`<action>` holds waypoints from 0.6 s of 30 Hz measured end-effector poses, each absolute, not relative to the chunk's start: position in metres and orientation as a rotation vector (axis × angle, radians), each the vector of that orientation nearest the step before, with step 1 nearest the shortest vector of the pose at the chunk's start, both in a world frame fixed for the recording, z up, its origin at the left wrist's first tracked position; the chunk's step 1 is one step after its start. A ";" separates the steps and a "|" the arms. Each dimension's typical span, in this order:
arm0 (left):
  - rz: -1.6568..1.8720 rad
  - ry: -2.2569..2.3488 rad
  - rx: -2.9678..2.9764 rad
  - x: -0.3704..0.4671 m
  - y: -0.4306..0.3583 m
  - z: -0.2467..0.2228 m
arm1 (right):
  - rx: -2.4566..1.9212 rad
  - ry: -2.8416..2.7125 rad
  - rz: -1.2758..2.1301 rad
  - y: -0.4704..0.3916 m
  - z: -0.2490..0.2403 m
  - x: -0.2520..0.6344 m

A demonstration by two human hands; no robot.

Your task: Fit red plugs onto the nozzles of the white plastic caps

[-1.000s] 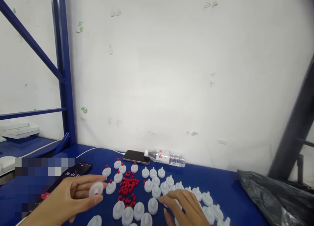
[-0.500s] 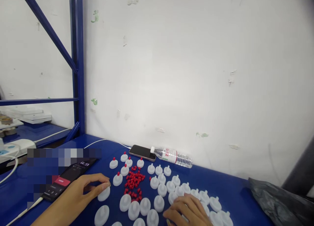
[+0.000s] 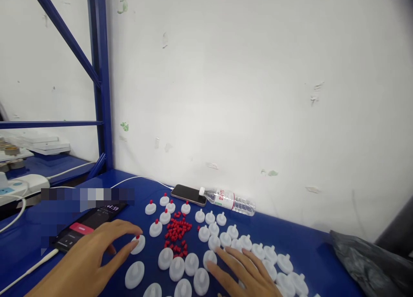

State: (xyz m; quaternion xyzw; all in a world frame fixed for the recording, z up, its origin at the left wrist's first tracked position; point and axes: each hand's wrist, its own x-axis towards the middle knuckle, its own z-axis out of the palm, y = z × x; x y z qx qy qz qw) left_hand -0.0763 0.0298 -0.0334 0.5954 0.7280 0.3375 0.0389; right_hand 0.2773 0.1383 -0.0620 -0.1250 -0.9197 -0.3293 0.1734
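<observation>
My left hand (image 3: 106, 249) is open, its thumb and index finger apart on either side of a white round spouted piece (image 3: 138, 246) topped with a small red cap (image 3: 137, 237). Palm down and fingers spread, my right hand (image 3: 241, 271) is over the group of white spouted pieces. Its index fingertip is at one uncapped white piece (image 3: 210, 258); I cannot tell whether it presses on it. Loose red caps (image 3: 177, 230) lie in a pile between the hands. Several white pieces with red caps on, such as one capped piece (image 3: 155, 228), stand left of the pile.
A phone (image 3: 189, 194) on a cable and a water bottle (image 3: 230, 201) lie along the wall. Another phone (image 3: 87, 224) is beside my left hand. A dark plastic bag (image 3: 364, 256) sits at right; a power strip (image 3: 26, 187) and blue frame post (image 3: 105, 82) are at left.
My left thumb and index finger have parted from the white piece, and its red cap now shows. My right hand has spread its fingers and reached slightly left. The view has tilted a little.
</observation>
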 end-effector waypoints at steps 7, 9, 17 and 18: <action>0.931 2.170 2.094 -0.060 0.021 -0.059 | -0.304 -2.564 -1.143 0.142 -0.065 0.277; 0.874 2.197 2.166 -0.057 0.022 -0.069 | -0.342 -2.533 -1.119 0.143 -0.069 0.277; 0.887 2.066 2.560 -0.033 0.026 -0.076 | -0.462 -2.364 -0.532 0.135 -0.070 0.273; 0.904 2.021 2.566 -0.030 0.025 -0.073 | -0.471 -2.386 -0.549 0.134 -0.070 0.273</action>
